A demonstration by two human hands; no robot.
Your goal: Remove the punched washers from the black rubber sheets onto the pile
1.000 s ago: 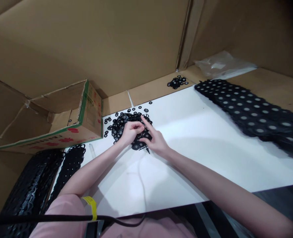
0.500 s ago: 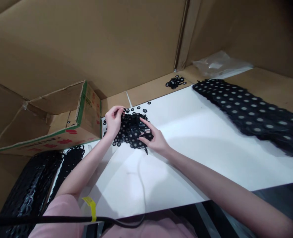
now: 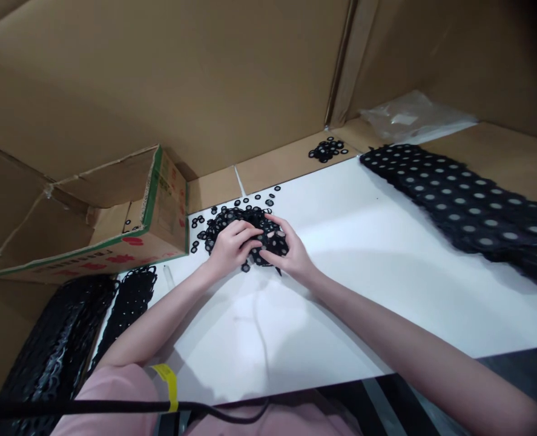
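Both hands meet over a small black perforated sheet [image 3: 268,241] that lies on the white tabletop [image 3: 386,254]. The left hand [image 3: 232,242] has its fingers curled and pressed down on the sheet's near-left part, fingertips bent toward the right hand; whether it pinches a single ring I cannot tell. The right hand [image 3: 290,251] grips the sheet's right edge, thumb on top and fingers curved around it, half closed. The two hands nearly touch over the sheet. Both forearms stretch forward from the bottom of the view, bare, converging toward the sheet, wrists low over the table.

Just beyond the left hand's fingers lies a heap of loose black rings [image 3: 223,218], with single rings scattered around it. To the left of the left hand stands an open cardboard box [image 3: 127,236]. Well beyond the right hand sits a smaller cluster of rings [image 3: 326,149], and far to its right a long stack of black perforated strips [image 3: 468,206]. Near the left elbow lie more black strips [image 3: 127,303].
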